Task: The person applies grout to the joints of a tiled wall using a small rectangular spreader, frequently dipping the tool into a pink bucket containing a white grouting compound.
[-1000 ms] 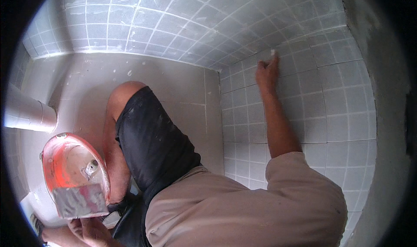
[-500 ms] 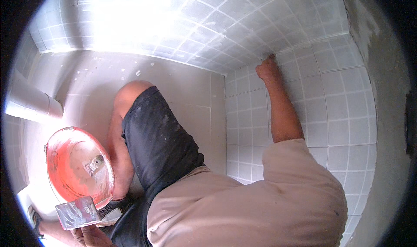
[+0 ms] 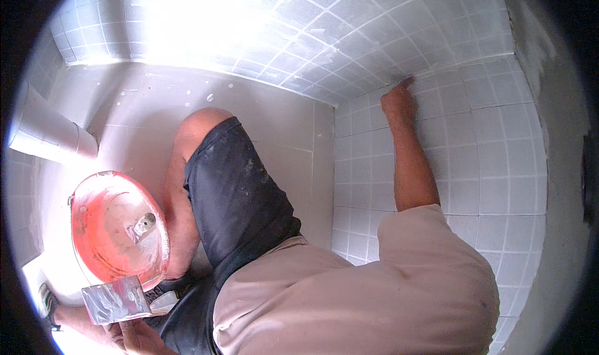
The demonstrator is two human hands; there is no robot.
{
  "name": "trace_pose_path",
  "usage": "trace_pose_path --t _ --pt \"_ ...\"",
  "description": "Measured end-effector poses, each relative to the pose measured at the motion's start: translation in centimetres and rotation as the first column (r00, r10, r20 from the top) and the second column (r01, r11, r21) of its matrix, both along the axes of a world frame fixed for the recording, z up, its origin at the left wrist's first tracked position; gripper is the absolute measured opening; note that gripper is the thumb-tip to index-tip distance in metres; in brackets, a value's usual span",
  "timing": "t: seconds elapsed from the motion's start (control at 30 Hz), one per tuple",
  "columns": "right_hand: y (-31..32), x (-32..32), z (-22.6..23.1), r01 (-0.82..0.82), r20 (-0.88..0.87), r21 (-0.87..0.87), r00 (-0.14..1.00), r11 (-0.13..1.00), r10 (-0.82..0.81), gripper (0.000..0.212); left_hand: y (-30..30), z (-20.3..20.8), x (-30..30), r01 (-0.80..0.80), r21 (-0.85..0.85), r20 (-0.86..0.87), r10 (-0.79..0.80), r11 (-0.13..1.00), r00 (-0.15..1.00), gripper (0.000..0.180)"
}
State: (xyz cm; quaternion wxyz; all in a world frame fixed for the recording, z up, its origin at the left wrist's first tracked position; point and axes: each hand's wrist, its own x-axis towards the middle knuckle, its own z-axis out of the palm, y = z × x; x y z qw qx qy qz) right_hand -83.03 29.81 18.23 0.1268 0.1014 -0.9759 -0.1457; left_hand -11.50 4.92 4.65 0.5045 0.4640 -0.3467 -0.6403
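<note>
At the lower left, my left hand (image 3: pixel 132 337) grips what looks like a wide putty knife (image 3: pixel 116 300), its flat rectangular metal blade smeared with pale paste. The blade is level with the near rim of a red bucket (image 3: pixel 93 242), which has whitish paste coating its inside. My right hand (image 3: pixel 399 105) reaches far out to the corner where two tiled walls (image 3: pixel 437 124) meet. Its index finger is stretched along that joint while the other fingers curl in; no tool shows in it. Pale grout lines and smears cover the grey tiles near the hand.
A thick white pipe (image 3: pixel 47 127) stands at the left beyond the bucket. My bent leg (image 3: pixel 237 186) in dark shorts is between bucket and right wall. White spots dot the grey floor (image 3: pixel 274 124). Strong glare washes out part of the far wall.
My right index finger has slid slightly rightward along the wall joint. The whole view has shifted a little. My left hand still holds the putty knife beside the bucket.
</note>
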Motion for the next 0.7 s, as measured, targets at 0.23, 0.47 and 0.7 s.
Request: trace_pose_path --t 0.23,0.47,0.7 --pt "4.1 -7.0 -5.6 -0.282 -0.111 0.511 0.915 0.812 0.387 0.082 -0.5 -2.7 3.0 0.023 -0.004 0.046 -0.023 1.0 0.999 0.033" --pt "-2.2 1.3 5.4 0.038 -0.108 -0.203 0.992 0.978 -0.061 0.076 0.6 0.0 1.2 0.013 -0.02 0.073 -0.011 1.0 0.997 0.034" --pt "-1.3 0.7 5.7 0.038 -0.042 0.01 0.998 0.999 -0.037 0.06 -0.7 -2.4 1.7 -0.031 -0.009 -0.001 0.031 0.999 1.0 0.036"
